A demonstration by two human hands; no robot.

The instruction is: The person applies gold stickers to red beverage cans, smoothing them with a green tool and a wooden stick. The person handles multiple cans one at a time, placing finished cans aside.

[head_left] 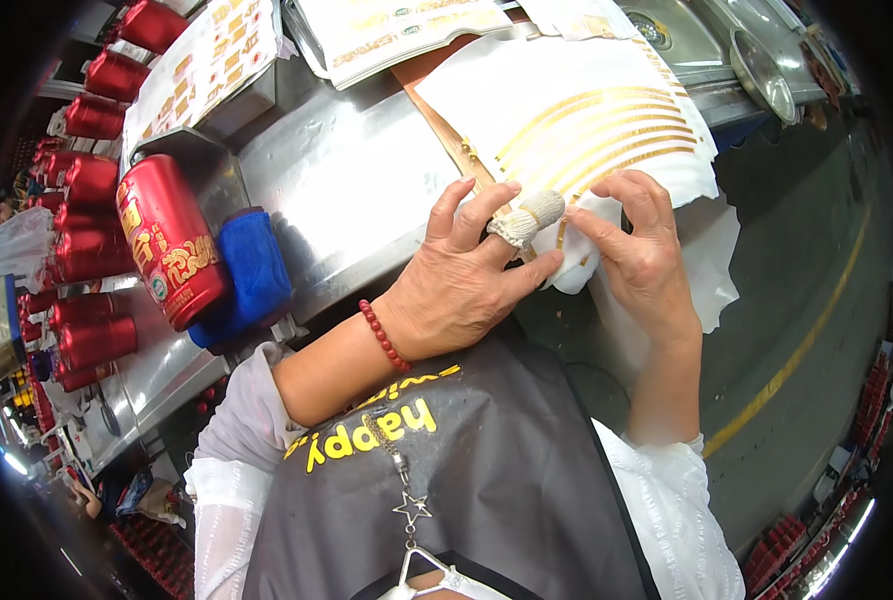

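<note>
Partly hidden | gold strip (561, 237) | right fingers (638, 192) close (touch unclear)

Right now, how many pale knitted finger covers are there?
1 pale knitted finger cover, on the index finger of your left hand; your right hand shows none, though some fingertips are hidden.

Metal bench (336, 165), red bottle (171, 240) against blue cloth (256, 262), wooden board (434, 64) under gold-striped white sheet (556, 80)

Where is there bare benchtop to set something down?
Bare steel benchtop shows between the large red bottle and the brown board. Crowded: the near edge of the gold-striped white sheet, by the left hand and right hand, and far left, among red canisters.
</note>
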